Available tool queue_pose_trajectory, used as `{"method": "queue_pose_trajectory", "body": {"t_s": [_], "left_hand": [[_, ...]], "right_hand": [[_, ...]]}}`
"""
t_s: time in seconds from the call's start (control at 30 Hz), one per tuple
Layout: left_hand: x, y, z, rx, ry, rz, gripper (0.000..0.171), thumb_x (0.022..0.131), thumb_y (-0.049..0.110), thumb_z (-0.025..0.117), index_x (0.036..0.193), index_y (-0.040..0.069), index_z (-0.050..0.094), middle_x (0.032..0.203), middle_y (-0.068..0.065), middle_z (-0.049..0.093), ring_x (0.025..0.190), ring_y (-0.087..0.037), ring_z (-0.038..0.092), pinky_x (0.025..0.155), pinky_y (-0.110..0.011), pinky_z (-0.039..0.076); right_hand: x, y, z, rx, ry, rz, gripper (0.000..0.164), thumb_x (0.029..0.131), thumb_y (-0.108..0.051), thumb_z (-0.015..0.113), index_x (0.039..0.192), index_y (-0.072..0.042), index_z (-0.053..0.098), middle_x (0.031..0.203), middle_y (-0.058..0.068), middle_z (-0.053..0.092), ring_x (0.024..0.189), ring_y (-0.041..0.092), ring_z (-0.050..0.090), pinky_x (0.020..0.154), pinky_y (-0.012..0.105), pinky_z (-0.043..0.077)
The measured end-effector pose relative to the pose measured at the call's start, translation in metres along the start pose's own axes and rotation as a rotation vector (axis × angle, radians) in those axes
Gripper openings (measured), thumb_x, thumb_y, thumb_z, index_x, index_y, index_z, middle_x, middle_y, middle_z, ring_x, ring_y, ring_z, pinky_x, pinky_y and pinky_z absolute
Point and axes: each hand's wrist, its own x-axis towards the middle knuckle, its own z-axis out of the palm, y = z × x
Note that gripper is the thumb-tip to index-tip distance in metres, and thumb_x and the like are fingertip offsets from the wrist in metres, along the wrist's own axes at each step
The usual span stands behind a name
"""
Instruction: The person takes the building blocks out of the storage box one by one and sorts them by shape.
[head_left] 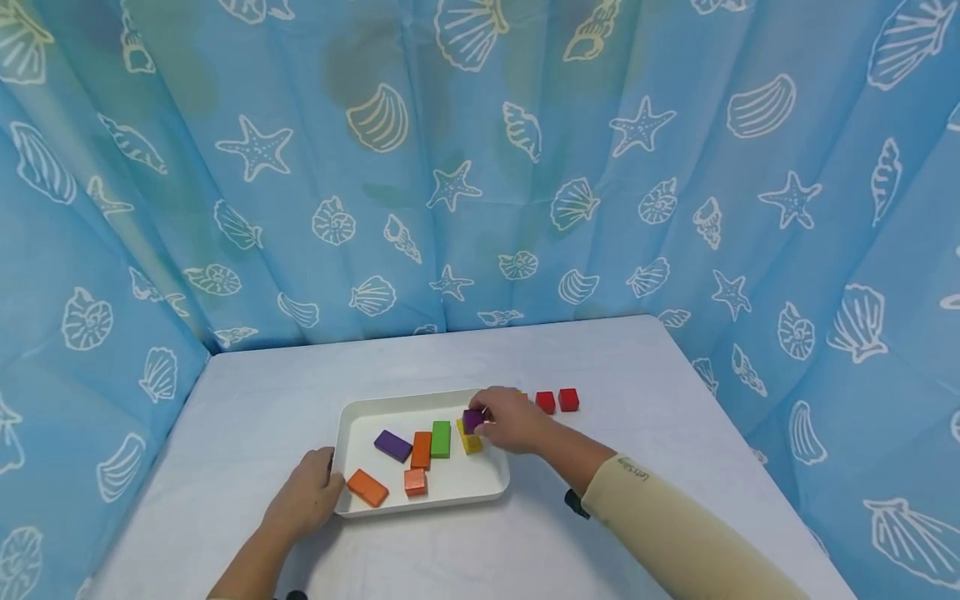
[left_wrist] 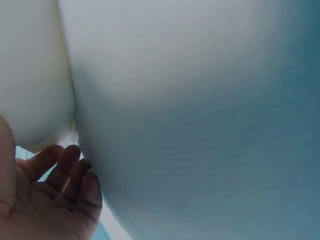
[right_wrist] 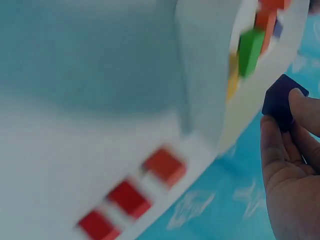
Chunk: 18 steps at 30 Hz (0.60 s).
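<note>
My left hand (head_left: 307,493) grips the left wall of a white tray (head_left: 420,502), thumb at the rim; the left wrist view shows its curled fingers (left_wrist: 67,172) at the tray's edge. Between the thumb and fingers of my right hand (head_left: 516,419) a purple block (head_left: 472,421) is pinched, above the tray's right part. Beneath it lies a yellow block (head_left: 471,442), partly covered. Also in the tray are a green block (head_left: 441,439), an orange block (head_left: 422,450), a flat purple block (head_left: 393,446), another orange block (head_left: 367,487) and an orange cube (head_left: 415,482).
Right of the tray, a red cube (head_left: 568,400) and a second red cube (head_left: 545,402) stand on the white table (head_left: 637,375). Beside them is an orange-red block (right_wrist: 165,166), mostly behind my right hand in the head view. A blue shell-patterned curtain (head_left: 450,250) surrounds the table.
</note>
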Motion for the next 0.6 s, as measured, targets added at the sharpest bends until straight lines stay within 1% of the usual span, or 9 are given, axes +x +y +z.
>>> {"method": "queue_pose_trajectory", "body": {"t_s": [0.07,0.13,0.27,0.37,0.43,0.5,0.6], "left_hand": [[0.001,0.000,-0.001,-0.037,-0.001,-0.003,0.057,0.103,0.014,0.049,0.149,-0.018,0.041,0.142,-0.036,0.052,0.136,-0.054,0.050,0.115,-0.067,0.039],[0.002,0.001,-0.003,-0.055,-0.006,-0.012,0.058,0.103,0.014,0.050,0.150,-0.018,0.040,0.146,-0.037,0.050,0.139,-0.055,0.047,0.116,-0.068,0.038],[0.004,0.003,-0.005,-0.057,-0.015,-0.035,0.059,0.103,0.015,0.052,0.151,-0.017,0.040,0.147,-0.037,0.050,0.140,-0.055,0.046,0.115,-0.068,0.038],[0.004,0.003,-0.005,-0.050,-0.022,-0.044,0.059,0.102,0.015,0.054,0.150,-0.017,0.041,0.146,-0.036,0.051,0.138,-0.054,0.048,0.114,-0.068,0.040],[0.004,0.003,-0.005,-0.046,-0.026,-0.048,0.058,0.102,0.015,0.055,0.149,-0.016,0.043,0.144,-0.035,0.053,0.137,-0.054,0.050,0.113,-0.068,0.042],[0.004,0.004,-0.006,-0.044,-0.027,-0.051,0.058,0.101,0.015,0.057,0.149,-0.015,0.044,0.142,-0.034,0.055,0.136,-0.054,0.051,0.112,-0.068,0.043],[0.005,0.005,-0.006,-0.043,-0.029,-0.052,0.059,0.101,0.016,0.058,0.149,-0.015,0.044,0.142,-0.034,0.055,0.136,-0.053,0.051,0.112,-0.069,0.043]], "right_hand": [[0.002,0.015,-0.016,-0.001,0.039,0.042,0.033,0.097,-0.012,0.081,0.128,-0.009,0.071,0.110,0.002,0.067,0.101,0.022,0.063,0.087,0.035,0.063],[0.002,0.035,-0.031,-0.021,0.077,0.084,0.034,0.097,-0.010,0.079,0.130,-0.007,0.070,0.112,0.006,0.068,0.102,0.024,0.063,0.089,0.038,0.064],[-0.001,0.085,-0.054,-0.070,0.136,0.170,0.036,0.098,-0.007,0.077,0.132,-0.001,0.067,0.120,0.014,0.068,0.109,0.031,0.063,0.093,0.045,0.063],[-0.008,0.124,-0.063,-0.090,0.170,0.240,0.039,0.098,-0.006,0.076,0.133,0.003,0.063,0.124,0.020,0.066,0.115,0.038,0.062,0.096,0.051,0.061],[-0.012,0.145,-0.068,-0.081,0.186,0.289,0.040,0.098,-0.006,0.075,0.134,0.006,0.061,0.126,0.024,0.065,0.118,0.041,0.061,0.099,0.054,0.060],[-0.017,0.160,-0.071,-0.059,0.198,0.331,0.039,0.100,-0.005,0.073,0.134,0.007,0.060,0.127,0.026,0.064,0.119,0.043,0.060,0.101,0.056,0.058],[-0.021,0.173,-0.073,-0.037,0.195,0.360,0.038,0.099,-0.004,0.072,0.133,0.008,0.059,0.126,0.028,0.063,0.118,0.045,0.059,0.101,0.058,0.057]]}}
